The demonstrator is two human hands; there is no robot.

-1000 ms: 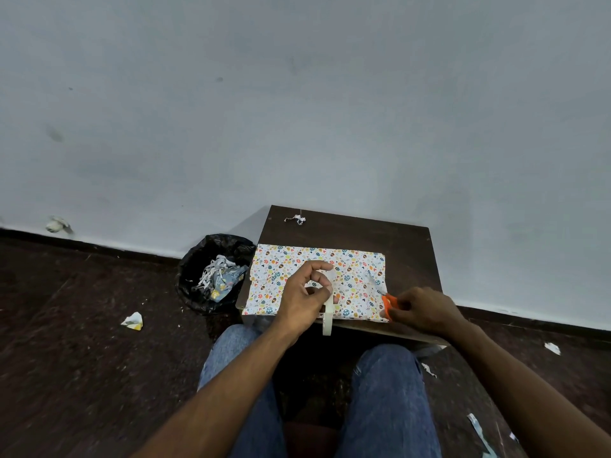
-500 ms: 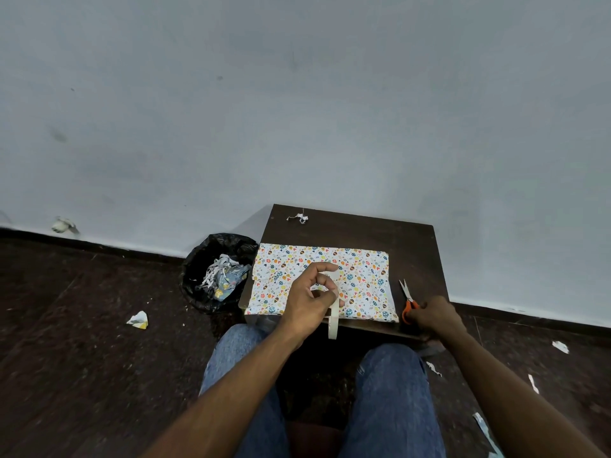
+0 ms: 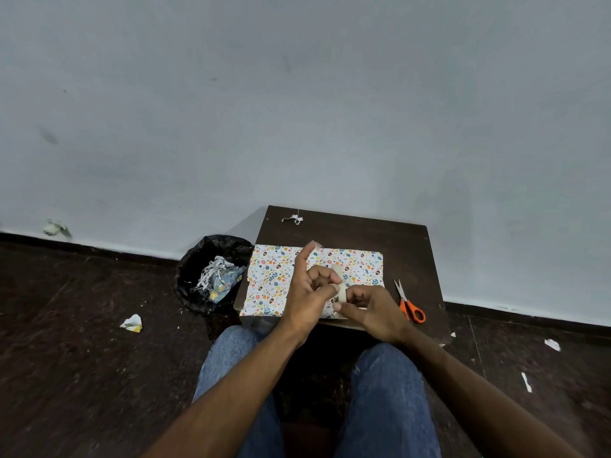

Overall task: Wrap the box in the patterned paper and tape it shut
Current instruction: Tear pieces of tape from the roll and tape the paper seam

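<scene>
The left hand (image 3: 309, 292) holds a roll of pale tape (image 3: 340, 283) on its curled fingers, its index finger raised with a small cut piece of tape (image 3: 318, 245) stuck to the tip. The right hand (image 3: 373, 312) pinches the near side of the roll between thumb and fingers. Half a second ago that right hand was at the table's right edge on the orange-handled scissors (image 3: 409, 305); it has since let them go and come across to the roll, and the scissors now lie alone near the right edge of the tabletop (image 3: 363, 231), blades pointing away from the person.

Both hands are above the near middle of the box in patterned paper (image 3: 277, 276), which lies flat on the near half of the tabletop, its left side at the table's left edge. A small white scrap (image 3: 293, 219) sits by the far left corner.

On the floor just left of the table stands a black bin (image 3: 211, 272) with paper cuttings in it; more scraps are scattered on the dark floor to either side.

The hands cover the near middle of the wrapped box, so any seam there cannot be made out
</scene>
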